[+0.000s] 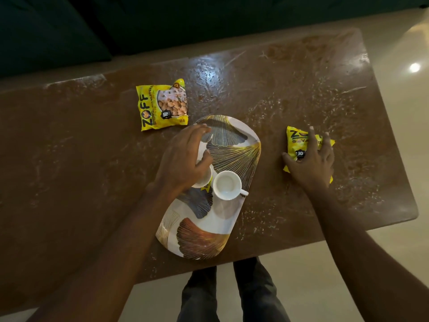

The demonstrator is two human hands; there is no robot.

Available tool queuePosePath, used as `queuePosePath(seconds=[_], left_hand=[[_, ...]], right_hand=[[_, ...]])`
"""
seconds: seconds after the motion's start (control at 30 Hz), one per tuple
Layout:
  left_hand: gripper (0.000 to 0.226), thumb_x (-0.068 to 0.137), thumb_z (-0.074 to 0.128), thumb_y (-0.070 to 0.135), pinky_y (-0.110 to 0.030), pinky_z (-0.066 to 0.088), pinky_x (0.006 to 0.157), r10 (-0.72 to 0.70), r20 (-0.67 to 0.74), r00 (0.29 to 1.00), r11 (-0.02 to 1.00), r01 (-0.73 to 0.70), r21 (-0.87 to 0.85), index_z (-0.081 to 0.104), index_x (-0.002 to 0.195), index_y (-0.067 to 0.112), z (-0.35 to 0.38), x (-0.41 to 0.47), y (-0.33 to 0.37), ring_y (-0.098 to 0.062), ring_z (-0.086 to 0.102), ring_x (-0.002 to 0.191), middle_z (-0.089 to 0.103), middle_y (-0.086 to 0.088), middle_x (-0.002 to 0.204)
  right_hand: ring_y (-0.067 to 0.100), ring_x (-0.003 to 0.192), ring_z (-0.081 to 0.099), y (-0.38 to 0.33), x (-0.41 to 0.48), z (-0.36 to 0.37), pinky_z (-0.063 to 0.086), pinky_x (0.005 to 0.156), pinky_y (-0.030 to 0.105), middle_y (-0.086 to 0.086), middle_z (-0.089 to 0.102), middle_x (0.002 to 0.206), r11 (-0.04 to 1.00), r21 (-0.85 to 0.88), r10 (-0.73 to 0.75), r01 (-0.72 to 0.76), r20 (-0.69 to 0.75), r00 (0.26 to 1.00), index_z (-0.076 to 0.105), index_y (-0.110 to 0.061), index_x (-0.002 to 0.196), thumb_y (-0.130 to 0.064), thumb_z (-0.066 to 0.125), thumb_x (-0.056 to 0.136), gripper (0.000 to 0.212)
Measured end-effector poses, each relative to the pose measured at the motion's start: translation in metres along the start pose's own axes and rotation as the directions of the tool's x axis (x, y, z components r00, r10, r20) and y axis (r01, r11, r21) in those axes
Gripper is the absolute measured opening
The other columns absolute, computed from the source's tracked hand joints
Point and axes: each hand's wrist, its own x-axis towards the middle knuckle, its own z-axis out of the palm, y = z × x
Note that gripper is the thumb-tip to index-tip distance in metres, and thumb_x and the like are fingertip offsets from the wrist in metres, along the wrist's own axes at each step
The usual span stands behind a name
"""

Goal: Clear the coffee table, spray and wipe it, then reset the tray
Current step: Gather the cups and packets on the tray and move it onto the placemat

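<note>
Yellow packet [295, 141] (crumpled) gripped by right hand [313, 165].

A soya chunks packet [296, 141] is largely covered by the right hand [311, 163], and its lettering is shown only in part. A white cup [205, 180] on the patterned tray [232, 140] is mostly hidden under the left hand [183, 159]; whether it is touched cannot be told. A yellow label [207, 187] beside it is seen only as a corner. The coffee table [69, 170] is cut off at the left edge, both forearms at the bottom.
</note>
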Motion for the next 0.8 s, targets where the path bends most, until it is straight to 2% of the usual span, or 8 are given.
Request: queuePosePath(seconds=[0.13, 0.23, 0.37, 0.43, 0.5, 0.67, 0.73, 0.8], left_hand=[[0.046, 0.087, 0.056, 0.025, -0.039, 0.043, 0.106, -0.042, -0.027, 0.999, 0.999, 0.042, -0.002, 0.056, 0.13, 0.009, -0.005, 0.009, -0.012, -0.023, 0.05, 0.127, 0.057, -0.008, 0.134], [0.041, 0.089, 0.053, 0.026, -0.035, 0.042, 0.105, -0.062, -0.104, 0.993, 0.997, 0.067, 0.043, 0.059, 0.126, 0.008, -0.012, 0.019, -0.017, -0.023, 0.052, 0.124, 0.059, -0.009, 0.131], [0.036, 0.091, 0.057, 0.027, -0.042, 0.045, 0.102, -0.11, -0.205, 0.973, 0.978, 0.143, 0.153, 0.061, 0.121, 0.009, -0.02, 0.035, -0.029, -0.026, 0.052, 0.123, 0.059, -0.009, 0.129], [0.042, 0.091, 0.061, 0.031, -0.046, 0.046, 0.1, -0.18, -0.219, 0.959, 0.952, 0.226, 0.208, 0.058, 0.126, 0.008, -0.023, 0.043, -0.038, -0.03, 0.048, 0.127, 0.054, -0.012, 0.135], [0.055, 0.091, 0.062, 0.042, -0.05, 0.044, 0.101, -0.324, -0.194, 0.926, 0.907, 0.362, 0.217, 0.051, 0.135, 0.011, -0.025, 0.051, -0.048, -0.032, 0.04, 0.135, 0.043, -0.012, 0.148], [0.089, 0.08, 0.047, 0.079, -0.065, 0.034, 0.1, -0.578, -0.073, 0.813, 0.788, 0.579, 0.21, 0.028, 0.15, 0.028, -0.02, 0.073, -0.065, -0.038, 0.017, 0.145, 0.016, -0.008, 0.161], [0.092, 0.077, 0.053, 0.078, -0.064, 0.035, 0.099, -0.62, -0.049, 0.783, 0.768, 0.619, 0.161, 0.024, 0.151, 0.031, -0.018, 0.083, -0.068, -0.038, 0.017, 0.144, 0.014, -0.008, 0.161], [0.085, 0.079, 0.062, 0.066, -0.06, 0.04, 0.099, -0.637, -0.07, 0.767, 0.751, 0.639, 0.167, 0.028, 0.148, 0.031, -0.02, 0.092, -0.071, -0.038, 0.022, 0.14, 0.019, -0.01, 0.157]], right_hand=[[0.035, 0.148, 0.015, -0.021, 0.0, 0.007, 0.028, 0.112, 0.057, 0.004, 0.013, 0.164, 0.992, 0.067, -0.102, 0.103, -0.019, 0.995, 0.024, -0.039, 0.154, -0.035, 0.065, 0.086, 0.079], [0.03, 0.146, 0.02, -0.046, 0.001, 0.009, 0.032, 0.111, 0.051, 0.002, 0.02, 0.162, 0.969, 0.155, -0.187, 0.19, -0.035, 0.982, 0.03, -0.04, 0.151, -0.034, 0.064, 0.085, 0.075], [0.024, 0.143, 0.028, -0.079, 0.002, 0.007, 0.04, 0.106, 0.045, -0.001, 0.028, 0.158, 0.912, 0.276, -0.297, 0.304, -0.068, 0.952, 0.039, -0.037, 0.148, -0.037, 0.06, 0.08, 0.071], [0.022, 0.143, 0.028, -0.094, 0.002, 0.007, 0.042, 0.101, 0.04, -0.003, 0.028, 0.158, 0.882, 0.308, -0.357, 0.356, -0.056, 0.932, 0.039, -0.038, 0.148, -0.036, 0.061, 0.08, 0.072], [0.019, 0.144, 0.026, -0.106, 0.001, 0.009, 0.04, 0.096, 0.034, -0.006, 0.027, 0.158, 0.858, 0.32, -0.411, 0.401, -0.039, 0.911, 0.037, -0.04, 0.149, -0.032, 0.063, 0.081, 0.073], [0.016, 0.143, 0.026, -0.119, 0.0, 0.019, 0.035, 0.096, 0.03, -0.007, 0.027, 0.158, 0.843, 0.321, -0.451, 0.431, -0.014, 0.893, 0.037, -0.04, 0.149, -0.026, 0.068, 0.082, 0.075], [0.016, 0.143, 0.026, -0.119, -0.001, 0.023, 0.036, 0.097, 0.031, -0.007, 0.028, 0.158, 0.846, 0.304, -0.459, 0.438, -0.002, 0.888, 0.038, -0.039, 0.149, -0.025, 0.069, 0.082, 0.075], [0.017, 0.143, 0.027, -0.118, -0.002, 0.026, 0.036, 0.099, 0.032, -0.007, 0.029, 0.158, 0.847, 0.291, -0.466, 0.444, 0.005, 0.885, 0.038, -0.038, 0.149, -0.026, 0.069, 0.082, 0.075]])
